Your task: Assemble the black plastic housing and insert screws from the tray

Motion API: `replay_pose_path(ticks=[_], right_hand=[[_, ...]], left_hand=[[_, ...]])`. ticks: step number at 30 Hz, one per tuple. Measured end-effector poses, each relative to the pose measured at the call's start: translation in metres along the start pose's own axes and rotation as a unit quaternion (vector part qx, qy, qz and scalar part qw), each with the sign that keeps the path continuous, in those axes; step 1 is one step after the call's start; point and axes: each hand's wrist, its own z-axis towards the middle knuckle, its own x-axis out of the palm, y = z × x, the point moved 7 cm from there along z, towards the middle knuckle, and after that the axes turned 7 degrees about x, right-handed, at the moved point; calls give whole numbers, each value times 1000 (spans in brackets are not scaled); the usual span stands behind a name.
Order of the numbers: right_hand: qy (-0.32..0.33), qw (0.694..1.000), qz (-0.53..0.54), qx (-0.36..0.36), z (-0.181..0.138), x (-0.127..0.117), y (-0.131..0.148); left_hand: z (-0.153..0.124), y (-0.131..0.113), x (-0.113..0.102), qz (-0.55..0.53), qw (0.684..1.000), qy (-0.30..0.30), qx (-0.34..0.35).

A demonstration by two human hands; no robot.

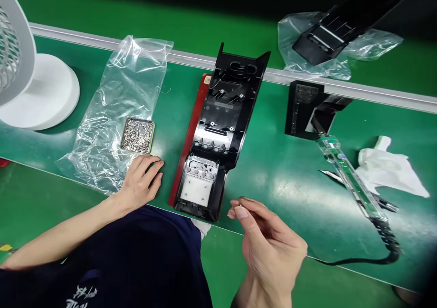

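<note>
My right hand [269, 239] is pinched, thumb against fingertips, on a tiny shiny metal piece [241, 205]; it is too small to tell its exact kind. It hovers just right of the lower end of a long black plastic housing [235, 112]. That housing lies with its inside facing up and has a white metal plate [196, 188] with small holes in its lower section. My left hand [141, 180] rests at the table's near edge with loosely bent fingers apart, holding nothing. Just above it, a small square tray [153, 137] holds many small metal nuts.
A clear plastic bag [116, 89] lies under the tray. Beneath the housing is a red board [191, 148]. On the right are a soldering iron [351, 176] in a black stand [297, 112], tweezers [331, 176] and white tissue [389, 166]. A white fan [51, 89] stands left.
</note>
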Motion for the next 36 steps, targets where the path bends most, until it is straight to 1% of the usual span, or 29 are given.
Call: replay_pose_path(ticks=[4,9,14,20,23,27,33,36], right_hand=[[-29,999,-23,11,1,-3,-4],[-92,989,-112,-9,-6,-5,-7],[-108,978,-177,-34,-11,-2,-1],[-133,956,-254,-61,-8,-9,0],[-119,940,-308,-81,-2,-3,3],[-87,919,-356,-147,5,12,15],[-106,901,-391,-155,11,20,15],[-91,874,-437,-191,16,33,16]], left_hand=[[0,1,0,-2,1000,5,-2],[0,2,1,-7,1000,10,1],[0,2,1,-8,1000,14,1],[-1,3,0,-18,1000,8,-4],[-1,4,1,-21,1000,11,-9],[-2,4,1,-25,1000,11,-9],[-4,6,1,-40,999,8,-14],[-4,6,1,-48,999,7,-14]])
